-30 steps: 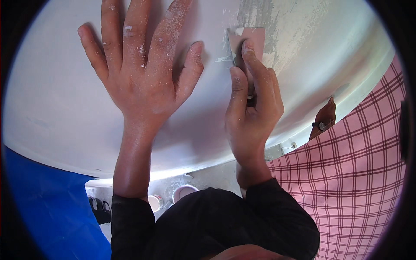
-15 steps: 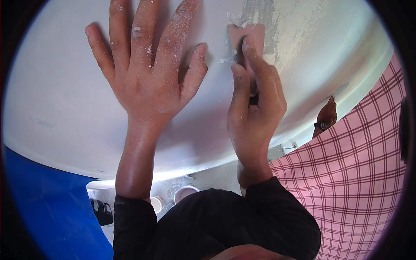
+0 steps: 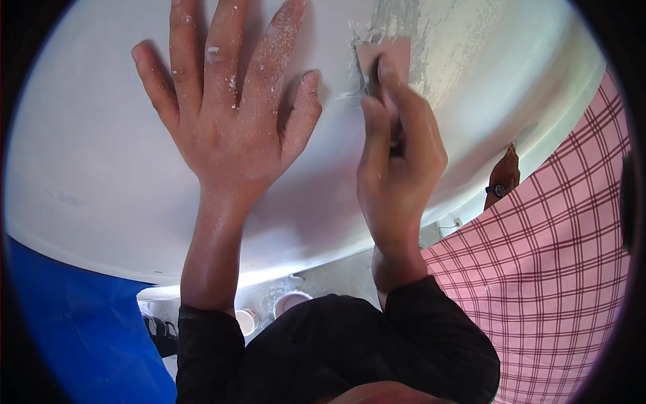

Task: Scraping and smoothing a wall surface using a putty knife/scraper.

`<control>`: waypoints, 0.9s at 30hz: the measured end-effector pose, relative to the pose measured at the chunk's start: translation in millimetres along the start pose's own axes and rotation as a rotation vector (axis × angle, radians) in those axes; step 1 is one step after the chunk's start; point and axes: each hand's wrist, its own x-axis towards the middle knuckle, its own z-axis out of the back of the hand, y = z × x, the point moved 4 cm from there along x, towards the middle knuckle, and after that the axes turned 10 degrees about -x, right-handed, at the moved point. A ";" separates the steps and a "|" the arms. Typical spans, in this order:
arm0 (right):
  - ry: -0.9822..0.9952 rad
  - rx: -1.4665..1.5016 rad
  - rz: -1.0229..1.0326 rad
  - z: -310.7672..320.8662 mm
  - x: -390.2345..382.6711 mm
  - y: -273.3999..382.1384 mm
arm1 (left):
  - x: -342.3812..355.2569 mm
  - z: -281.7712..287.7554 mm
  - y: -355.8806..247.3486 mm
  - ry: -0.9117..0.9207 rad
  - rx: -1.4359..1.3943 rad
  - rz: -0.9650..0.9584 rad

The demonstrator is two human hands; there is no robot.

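My left hand (image 3: 232,128) lies spread on a large, smooth white curved surface (image 3: 121,175), fingers apart and speckled with white dust. To its right, my right hand (image 3: 404,148) is closed round a flat putty scraper (image 3: 396,57) with a pinkish-looking blade. The index finger presses along the blade, and most of the grip is hidden in the hand. The blade's far edge rests against a grey filler smear (image 3: 397,23), with ragged filler bits along its left side. Pale, patchy filler (image 3: 464,40) spreads over the surface just right of the tool.
Another person's hand (image 3: 505,172), wearing a watch, touches the surface at the right. Pink checked cloth (image 3: 538,269) hangs in front of that arm. A blue sheet (image 3: 74,323) is at lower left. Below the surface's edge, a white tub (image 3: 246,322) and a round bucket (image 3: 291,300) stand on the floor.
My right hand and the scraper have shifted only slightly, with the hand a little to the right. My left hand stays in place. The other person's hand has moved slightly up and left.
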 end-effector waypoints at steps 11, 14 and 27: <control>-0.059 -0.017 0.023 -1.1 9.9 6.3 | 4.1 2.6 2.8 -0.026 -0.019 -0.004; -0.024 0.049 -0.011 -5.6 9.8 1.9 | 5.6 -1.2 2.7 -0.027 -0.033 0.002; -0.074 0.013 0.018 -18.4 12.1 0.1 | 5.2 -7.9 6.4 -0.051 -0.036 0.029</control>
